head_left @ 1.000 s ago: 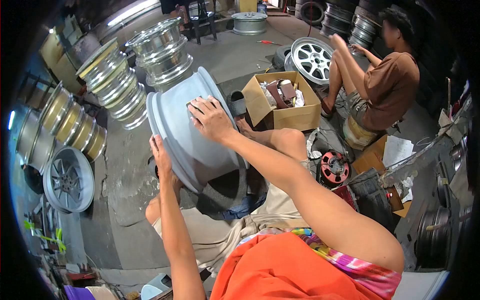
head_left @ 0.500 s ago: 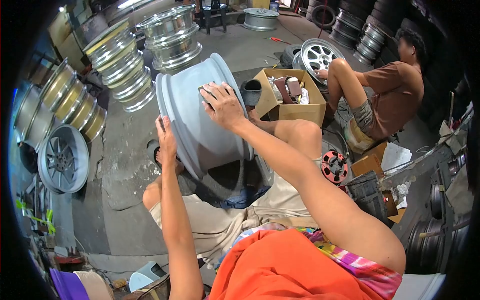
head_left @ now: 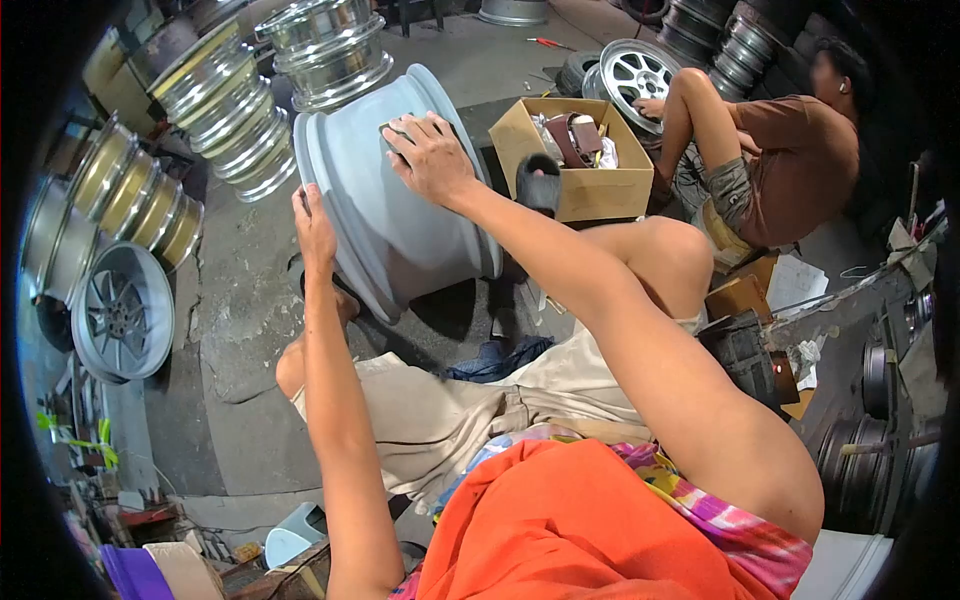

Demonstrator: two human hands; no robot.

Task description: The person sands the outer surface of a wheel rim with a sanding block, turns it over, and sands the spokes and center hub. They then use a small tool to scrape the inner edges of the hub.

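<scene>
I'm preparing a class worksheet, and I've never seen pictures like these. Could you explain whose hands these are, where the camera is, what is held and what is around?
There is no robot here: these are a person's bare hands. Every picture comes from one camera worn on that person's head, looking forward and down.

The left hand rests against the edge of a large grey wheel rim. The right hand holds a small flat piece, mostly hidden by the fingers, against its outer surface.

Beyond, on the floor, are stacked metal rims and an open cardboard box of mixed items. Another person sits nearby beside a spoked wheel.
</scene>
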